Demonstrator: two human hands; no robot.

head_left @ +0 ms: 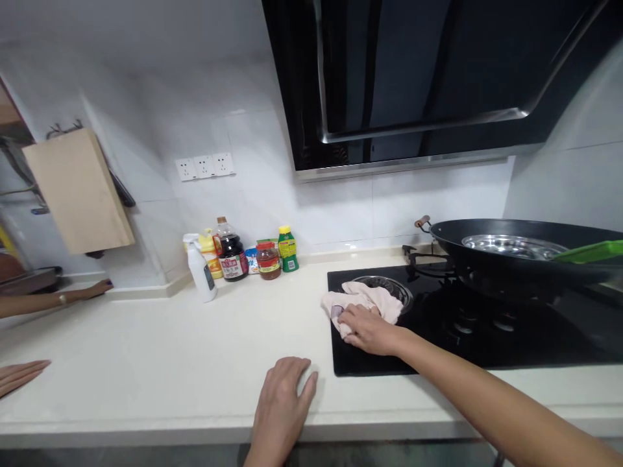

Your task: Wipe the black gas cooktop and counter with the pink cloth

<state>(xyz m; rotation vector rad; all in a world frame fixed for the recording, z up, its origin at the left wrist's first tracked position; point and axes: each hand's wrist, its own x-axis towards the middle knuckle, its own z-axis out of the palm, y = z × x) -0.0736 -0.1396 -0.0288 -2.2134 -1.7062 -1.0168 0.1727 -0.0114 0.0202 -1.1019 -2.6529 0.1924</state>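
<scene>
Right hand (370, 329), cloth (357, 296) at cooktop (433, 318) edge

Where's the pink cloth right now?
In the head view, the cloth is a bit right of the middle, at the left end of the black stove. It partly covers a round burner, under the right hand.

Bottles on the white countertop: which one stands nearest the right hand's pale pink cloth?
The green bottle with a yellow label and cap, standing rightmost, closest to the pale pink cloth; the other bottles stand farther left.
</scene>
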